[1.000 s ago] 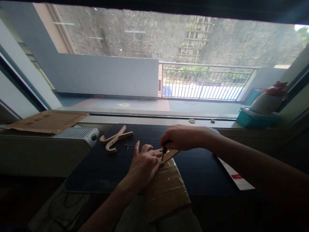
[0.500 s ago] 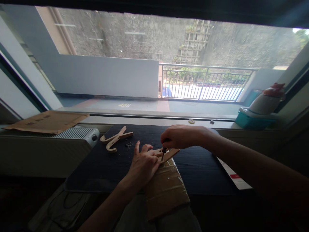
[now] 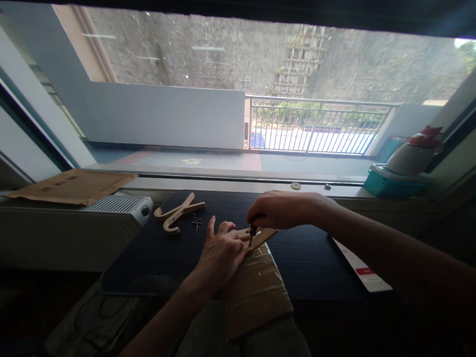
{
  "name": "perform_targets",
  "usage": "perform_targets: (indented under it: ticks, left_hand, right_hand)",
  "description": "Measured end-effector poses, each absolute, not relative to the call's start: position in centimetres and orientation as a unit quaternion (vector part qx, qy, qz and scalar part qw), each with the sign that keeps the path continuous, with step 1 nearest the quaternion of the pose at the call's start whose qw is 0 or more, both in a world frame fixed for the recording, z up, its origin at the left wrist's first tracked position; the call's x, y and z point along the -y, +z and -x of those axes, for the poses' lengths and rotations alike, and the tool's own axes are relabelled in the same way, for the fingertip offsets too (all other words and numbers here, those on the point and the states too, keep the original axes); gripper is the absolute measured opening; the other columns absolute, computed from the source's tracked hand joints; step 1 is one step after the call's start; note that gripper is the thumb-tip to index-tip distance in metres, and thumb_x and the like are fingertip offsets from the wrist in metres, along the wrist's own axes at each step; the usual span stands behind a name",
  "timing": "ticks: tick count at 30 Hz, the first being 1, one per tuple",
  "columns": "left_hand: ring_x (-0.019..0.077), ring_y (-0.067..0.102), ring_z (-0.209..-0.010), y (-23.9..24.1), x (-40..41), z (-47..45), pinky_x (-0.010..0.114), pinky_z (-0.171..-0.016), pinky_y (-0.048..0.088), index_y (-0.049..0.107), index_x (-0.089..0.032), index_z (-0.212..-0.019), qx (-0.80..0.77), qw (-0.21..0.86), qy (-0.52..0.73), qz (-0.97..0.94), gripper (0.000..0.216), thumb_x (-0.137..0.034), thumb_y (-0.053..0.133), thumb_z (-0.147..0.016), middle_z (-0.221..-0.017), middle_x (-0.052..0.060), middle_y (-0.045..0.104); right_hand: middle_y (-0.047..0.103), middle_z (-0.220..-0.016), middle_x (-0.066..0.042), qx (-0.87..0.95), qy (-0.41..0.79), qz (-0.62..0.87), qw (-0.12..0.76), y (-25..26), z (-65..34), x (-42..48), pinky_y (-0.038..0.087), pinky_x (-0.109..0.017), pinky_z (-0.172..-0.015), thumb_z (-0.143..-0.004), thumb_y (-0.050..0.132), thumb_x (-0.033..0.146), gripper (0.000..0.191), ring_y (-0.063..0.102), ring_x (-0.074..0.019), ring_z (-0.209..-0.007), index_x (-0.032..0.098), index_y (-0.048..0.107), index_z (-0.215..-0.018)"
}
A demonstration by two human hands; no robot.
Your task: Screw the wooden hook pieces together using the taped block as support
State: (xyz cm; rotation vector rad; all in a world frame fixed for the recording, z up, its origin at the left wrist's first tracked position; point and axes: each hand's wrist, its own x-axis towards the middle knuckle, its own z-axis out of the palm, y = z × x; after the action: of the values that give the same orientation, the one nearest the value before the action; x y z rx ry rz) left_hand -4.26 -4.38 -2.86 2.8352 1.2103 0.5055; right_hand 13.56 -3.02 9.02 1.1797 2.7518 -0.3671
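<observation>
My right hand [image 3: 277,210] is closed round the dark handle of a small screwdriver [image 3: 252,233] whose tip points down into a wooden piece [image 3: 260,237]. That wooden piece rests on the top end of a taped cardboard package [image 3: 256,292]. My left hand [image 3: 221,253] presses down on the near end of the same wooden piece, thumb raised. Two more curved wooden hook pieces [image 3: 177,212] lie crossed on the dark table top [image 3: 156,253] to the left. A few small screws [image 3: 196,224] lie beside them.
A ribbed metal box [image 3: 122,204] and flat cardboard [image 3: 70,186] sit at the left. On the window ledge stand a teal box [image 3: 394,183] with a white jar, a tape roll [image 3: 295,186] and a small dark item. A white leaflet [image 3: 362,270] lies at right.
Almost nothing has moved; my right hand has shifted very slightly on the screwdriver while my left hand stays on the wooden piece.
</observation>
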Motion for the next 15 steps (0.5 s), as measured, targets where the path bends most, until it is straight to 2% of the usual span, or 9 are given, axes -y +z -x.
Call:
perform_targets:
  ticks: [8,15]
  left_hand:
    - [0.0263,0.047,-0.108,-2.78,4.48,4.3,0.064,-0.105,0.007,0.069,-0.022,-0.068,-0.384,0.013,0.173,-0.907,0.025,-0.023,0.051,-0.085,-0.079,0.003,0.067]
    - [0.0265,0.047,-0.11,-2.88,4.39,4.33,0.064,-0.105,0.007,0.071,-0.023,-0.074,-0.389,0.014,0.163,-0.906,0.023,-0.024,0.051,-0.085,-0.082,0.003,0.068]
  right_hand:
    - [0.066,-0.082,-0.003,-0.893,-0.117,-0.43,0.058,8.65,-13.4,2.77,0.032,-0.023,-0.054,-0.085,0.044,0.027,0.026,0.05,-0.0103,-0.063,0.015,0.067,-0.091]
    - [0.067,-0.081,0.0,-0.901,-0.118,-0.412,0.065,9.42,-13.49,3.26,0.029,-0.022,-0.051,-0.078,0.055,0.023,0.024,0.049,-0.0081,-0.059,0.02,0.068,-0.098]
